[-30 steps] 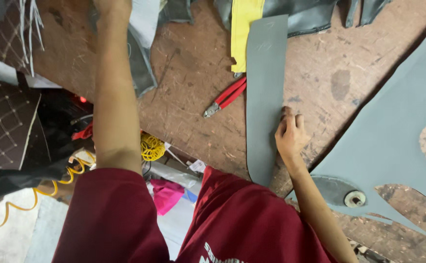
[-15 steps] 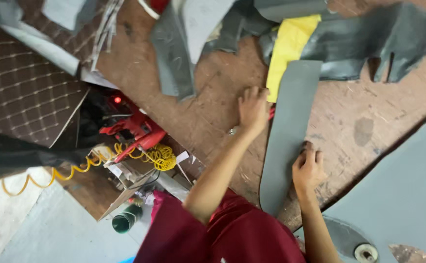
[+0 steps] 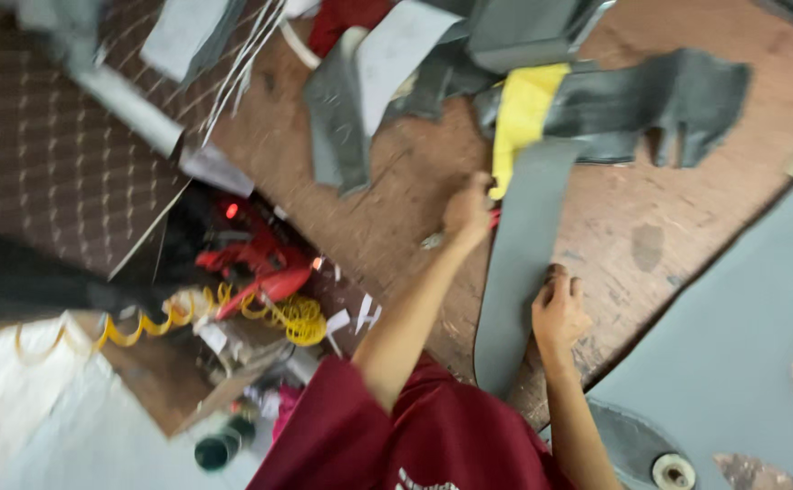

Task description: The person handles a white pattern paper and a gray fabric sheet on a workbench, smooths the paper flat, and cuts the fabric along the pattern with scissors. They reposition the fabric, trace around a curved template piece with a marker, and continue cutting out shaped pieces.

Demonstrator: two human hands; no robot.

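Fingers of the right hand (image 3: 558, 308) lie curled and pressed down on the right edge of a long, narrow strip of grey leather-like material (image 3: 516, 272), pinning it flat to the worn brown wooden workbench (image 3: 632, 227). The left hand (image 3: 467, 210) is closed at the strip's upper left edge, over what seems to be a red-handled tool (image 3: 494, 218) with a metal tip showing below the wrist; motion blur hides whether the fingers truly grip it.

A second ago the left arm stretched to the far end of the bench, and red-handled pliers lay untouched beside the strip. Half a second ago the hand had dropped onto them. Now it sits closed there, so the work looks to be moving from holding the strip to using a tool on it.

The strip runs up the bench from the person's dark red shirt (image 3: 433, 445). Its top end meets a yellow sheet (image 3: 519, 113) among dark grey offcuts (image 3: 678, 91). A large grey panel (image 3: 741, 345) lies to the right, well apart.
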